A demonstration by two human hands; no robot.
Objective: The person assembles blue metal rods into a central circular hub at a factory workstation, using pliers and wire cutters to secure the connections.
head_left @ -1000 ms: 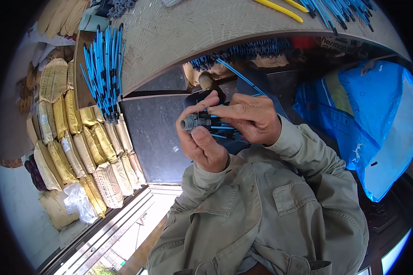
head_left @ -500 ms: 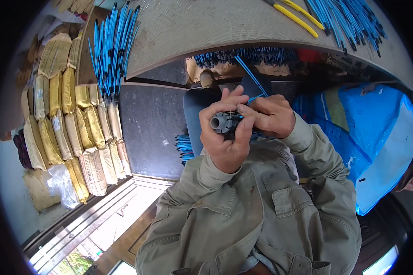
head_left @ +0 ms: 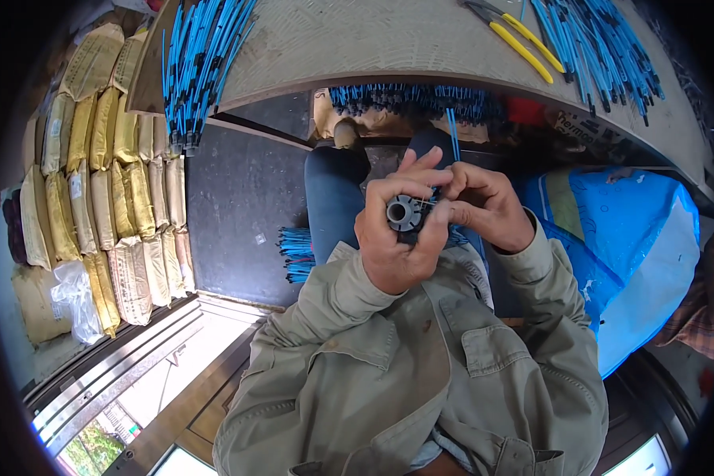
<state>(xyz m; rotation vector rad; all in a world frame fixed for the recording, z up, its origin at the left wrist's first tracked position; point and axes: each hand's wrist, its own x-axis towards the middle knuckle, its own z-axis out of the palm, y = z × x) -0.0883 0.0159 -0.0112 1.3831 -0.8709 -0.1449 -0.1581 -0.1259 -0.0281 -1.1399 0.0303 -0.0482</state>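
My left hand (head_left: 389, 258) is wrapped round a grey slotted cylinder (head_left: 405, 213) with a round hole in its end. This end points up toward me. Close against it, my right hand (head_left: 492, 210) has thumb and fingers bent together at the cylinder's right side. A few fine pale strands show there, but what the right fingertips pinch is too small to make out. Beyond my hands, thin blue rods (head_left: 453, 131) stick out away from me; their near ends are hidden behind the fingers.
Blue rods with black ends lie in bundles on the worktable (head_left: 333, 47), at left (head_left: 206, 71) and right (head_left: 599, 55). Yellow-handled pliers (head_left: 523, 44) lie by the right bundle. More rods sit below. Stacked sacks (head_left: 95, 182) stand left, blue sheeting (head_left: 635, 238) right.
The blue rods have swung from a slant to nearly straight away from me. Both hands and the grey cylinder sit slightly further right in view, with the cylinder's end turned more toward me.
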